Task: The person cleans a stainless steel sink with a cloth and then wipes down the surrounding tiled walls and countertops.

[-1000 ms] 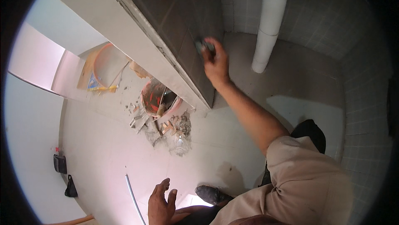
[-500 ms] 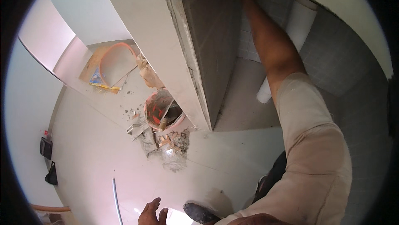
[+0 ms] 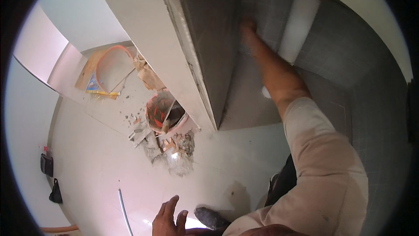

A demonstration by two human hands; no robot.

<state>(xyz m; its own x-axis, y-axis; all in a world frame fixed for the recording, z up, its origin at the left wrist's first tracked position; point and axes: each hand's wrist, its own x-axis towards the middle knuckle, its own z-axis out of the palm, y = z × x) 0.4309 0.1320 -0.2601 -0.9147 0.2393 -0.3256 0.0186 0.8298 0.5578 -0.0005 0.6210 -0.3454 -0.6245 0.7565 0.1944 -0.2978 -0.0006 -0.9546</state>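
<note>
Nearest, at the lower edge, the left hand is raised, its fingers pointing forward, loosely parted, with the thumb standing off. A dark, scuffed shoe is near it on the pale, smooth floor. From a beige short sleeve, the right arm reaches forward and slightly left, almost straight, to the right hand, blurred and shadowed close to a dark grey tiled wall face; whether its fingers are open or closed, what they hold, or if they touch the tiles cannot be told. That wall face stands upright ahead, turned to the right, its base running away from the person and its rough, pale end edge slanting up and left in view. Beyond the forearm is a thick white round pipe. Left of the wall, grey rubble lies beside a pinkish-orange, mortar-smeared bucket; farther off is a curved orange hoop
</note>
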